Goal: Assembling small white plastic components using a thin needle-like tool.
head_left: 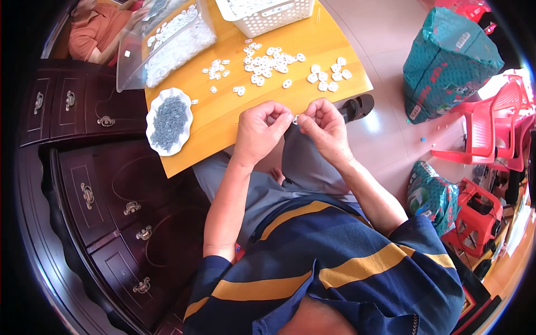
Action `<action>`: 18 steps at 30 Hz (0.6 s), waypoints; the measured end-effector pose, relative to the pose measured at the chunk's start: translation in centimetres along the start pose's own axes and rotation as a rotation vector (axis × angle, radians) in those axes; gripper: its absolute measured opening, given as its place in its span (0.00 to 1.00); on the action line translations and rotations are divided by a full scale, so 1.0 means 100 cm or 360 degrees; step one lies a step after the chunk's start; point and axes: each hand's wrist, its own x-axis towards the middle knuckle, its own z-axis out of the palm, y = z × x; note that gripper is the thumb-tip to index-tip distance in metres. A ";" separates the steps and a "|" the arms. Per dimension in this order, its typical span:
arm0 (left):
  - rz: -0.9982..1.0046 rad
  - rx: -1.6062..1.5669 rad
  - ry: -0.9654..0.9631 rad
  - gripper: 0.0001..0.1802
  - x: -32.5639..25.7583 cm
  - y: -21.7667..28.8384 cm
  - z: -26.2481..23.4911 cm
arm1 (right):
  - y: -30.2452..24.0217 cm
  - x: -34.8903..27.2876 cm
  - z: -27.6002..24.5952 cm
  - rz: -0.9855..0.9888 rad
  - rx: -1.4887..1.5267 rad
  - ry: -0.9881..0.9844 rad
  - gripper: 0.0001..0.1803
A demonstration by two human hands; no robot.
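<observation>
While the fingers cover most of it, a small white piece [295, 119] is pinched between left hand [261, 127] and right hand [325, 125], just over the wooden table [223, 120] edge | shape unclear | both hands curled closed on it | white scalloped dish [149, 120] holds grey metal bits | loose white plastic pieces [268, 62] lie behind

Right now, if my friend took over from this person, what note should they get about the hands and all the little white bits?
Left hand: pinched shut on a small white piece, just off the table edge.
Right hand: fingertips pinch the same piece from the other side.
Things: loose white pieces lie scattered on the wooden table; small grey parts fill the white dish; a clear bin of white pieces and a white basket stand at the far edge.
Done: cannot tell which pieces are finished.
Left: the scattered pieces appear to wait.
</observation>
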 end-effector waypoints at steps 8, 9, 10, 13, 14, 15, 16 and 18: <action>-0.0106 -0.0024 -0.0050 0.05 0.000 -0.005 0.005 | 0.001 -0.001 -0.001 0.0013 0.0006 -0.0023 0.08; -0.0125 -0.0056 -0.0065 0.05 0.000 -0.005 0.005 | 0.001 -0.002 -0.001 0.0015 0.0016 -0.0032 0.08; -0.0143 -0.0088 -0.0079 0.05 -0.001 -0.005 0.005 | 0.002 -0.003 -0.002 0.0015 0.0016 -0.0032 0.08; -0.0180 -0.0163 -0.0102 0.06 -0.002 -0.005 0.004 | 0.003 -0.004 -0.002 0.0005 0.0037 -0.0035 0.08; -0.0176 -0.0163 -0.0102 0.06 -0.001 -0.004 0.004 | 0.002 -0.003 -0.001 0.0017 0.0077 -0.0026 0.08; -0.0166 -0.0225 -0.0073 0.06 -0.001 -0.004 0.004 | 0.000 -0.003 0.000 0.0029 0.0117 -0.0016 0.08; -0.0157 -0.0287 -0.0045 0.07 -0.001 -0.003 0.004 | -0.001 -0.002 0.001 0.0026 0.0116 -0.0017 0.08; -0.0146 -0.0288 -0.0058 0.07 0.001 -0.003 0.003 | -0.002 -0.001 0.003 -0.0003 0.0156 0.0041 0.08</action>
